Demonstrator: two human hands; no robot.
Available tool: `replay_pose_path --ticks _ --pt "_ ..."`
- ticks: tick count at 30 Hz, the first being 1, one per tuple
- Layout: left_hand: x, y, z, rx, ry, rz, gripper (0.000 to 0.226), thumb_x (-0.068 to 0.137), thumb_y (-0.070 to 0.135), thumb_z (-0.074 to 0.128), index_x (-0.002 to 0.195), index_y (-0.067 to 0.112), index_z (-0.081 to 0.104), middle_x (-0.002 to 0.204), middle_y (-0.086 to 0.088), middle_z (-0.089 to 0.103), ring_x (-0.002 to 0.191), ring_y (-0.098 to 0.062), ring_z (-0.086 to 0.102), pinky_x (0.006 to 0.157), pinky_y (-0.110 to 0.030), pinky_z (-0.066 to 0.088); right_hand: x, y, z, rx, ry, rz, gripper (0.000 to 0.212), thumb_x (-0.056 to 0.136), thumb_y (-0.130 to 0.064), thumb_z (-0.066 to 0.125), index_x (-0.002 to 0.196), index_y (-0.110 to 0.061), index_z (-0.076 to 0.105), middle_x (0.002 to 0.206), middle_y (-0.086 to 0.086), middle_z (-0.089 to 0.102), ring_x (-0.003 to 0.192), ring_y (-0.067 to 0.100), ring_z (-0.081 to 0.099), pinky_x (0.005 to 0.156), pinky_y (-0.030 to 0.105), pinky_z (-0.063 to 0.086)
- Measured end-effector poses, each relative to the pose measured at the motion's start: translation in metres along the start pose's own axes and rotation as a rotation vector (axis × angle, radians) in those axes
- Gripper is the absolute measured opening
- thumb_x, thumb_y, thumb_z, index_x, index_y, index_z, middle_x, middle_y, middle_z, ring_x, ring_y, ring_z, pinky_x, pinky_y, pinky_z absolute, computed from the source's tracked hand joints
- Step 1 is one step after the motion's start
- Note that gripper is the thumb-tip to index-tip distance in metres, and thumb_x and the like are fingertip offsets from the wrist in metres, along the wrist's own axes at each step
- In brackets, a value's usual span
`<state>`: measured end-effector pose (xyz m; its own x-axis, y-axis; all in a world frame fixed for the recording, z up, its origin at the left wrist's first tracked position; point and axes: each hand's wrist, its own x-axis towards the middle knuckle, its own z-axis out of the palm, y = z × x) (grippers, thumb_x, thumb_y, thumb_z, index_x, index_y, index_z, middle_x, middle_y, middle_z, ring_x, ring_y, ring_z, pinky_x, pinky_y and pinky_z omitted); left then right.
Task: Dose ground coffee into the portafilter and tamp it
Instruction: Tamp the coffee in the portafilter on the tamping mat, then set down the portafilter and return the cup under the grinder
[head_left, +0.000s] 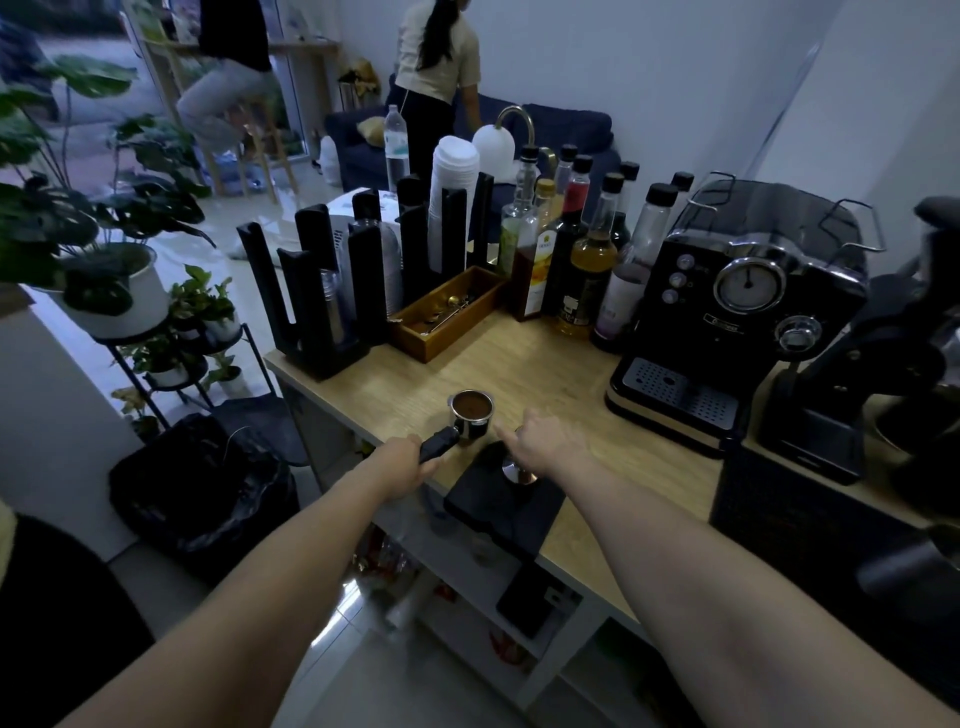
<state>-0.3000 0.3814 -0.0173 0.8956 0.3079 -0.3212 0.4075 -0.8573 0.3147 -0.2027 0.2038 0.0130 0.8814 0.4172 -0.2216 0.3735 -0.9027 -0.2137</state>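
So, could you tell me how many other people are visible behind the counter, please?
2: a seated person at the upper left, a standing person by the blue sofa; others may be hidden.

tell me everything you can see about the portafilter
The portafilter has a shiny metal basket head with small lugs at its rim and a black handle. The basket is filled almost to the top with brown ground coffee. It stands upright and seems to rest on the light wooden counter near the front edge. The handle angles back toward the person, where the left hand grips it.
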Motion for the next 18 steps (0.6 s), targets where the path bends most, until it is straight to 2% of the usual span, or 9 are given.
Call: replay_pose_path --ticks 3,7,10,15,18 --pt "0.001 0.002 -0.009 -0.015 0.015 0.008 0.043 0.093 0.045 0.045 0.109 0.005 0.052 0.086 -0.005 0.051 0.076 -0.019 0.050 0.066 -0.028 0.038 0.000 0.008 -0.014 0.058 -0.002 0.062 0.066 0.093 -0.061 0.022 0.132 -0.012 0.041 0.125 0.014 0.056 0.113 0.032 0.053 0.083 0.040 0.040" --pt "0.003 0.012 -0.025 -0.050 0.028 0.031 0.039 0.093 0.045 0.045 0.111 0.011 0.051 0.076 0.003 0.050 0.073 -0.015 0.050 0.063 -0.026 0.038 -0.009 0.041 -0.037 0.006 0.065 0.169 0.046 0.097 -0.040 0.036 0.132 -0.011 0.041 0.127 0.015 0.055 0.112 0.033 0.054 0.080 0.037 0.043" --pt "0.005 0.031 -0.037 -0.055 0.047 0.057 0.036 0.092 0.045 0.047 0.110 0.014 0.051 0.072 0.006 0.048 0.065 -0.009 0.049 0.055 -0.023 0.036 -0.022 0.074 -0.053 0.001 0.065 0.274 0.043 0.094 -0.022 0.043 0.136 -0.010 0.038 0.129 0.015 0.051 0.114 0.033 0.052 0.084 0.039 0.047" --pt "0.007 0.085 -0.051 -0.007 0.079 0.164 0.037 0.092 0.043 0.048 0.112 0.013 0.053 0.083 -0.001 0.054 0.077 -0.018 0.055 0.069 -0.028 0.045 -0.050 0.134 -0.081 0.028 0.103 0.384 0.036 0.094 -0.021 0.044 0.127 -0.007 0.043 0.123 0.016 0.052 0.108 0.033 0.053 0.078 0.037 0.047" --pt "0.007 0.120 -0.053 0.034 0.050 0.220 0.040 0.093 0.044 0.046 0.111 0.009 0.053 0.088 -0.005 0.057 0.080 -0.020 0.055 0.069 -0.029 0.043 -0.070 0.165 -0.098 0.039 0.130 0.449 0.035 0.093 -0.023 0.046 0.123 -0.007 0.044 0.121 0.017 0.052 0.106 0.034 0.053 0.076 0.036 0.046"
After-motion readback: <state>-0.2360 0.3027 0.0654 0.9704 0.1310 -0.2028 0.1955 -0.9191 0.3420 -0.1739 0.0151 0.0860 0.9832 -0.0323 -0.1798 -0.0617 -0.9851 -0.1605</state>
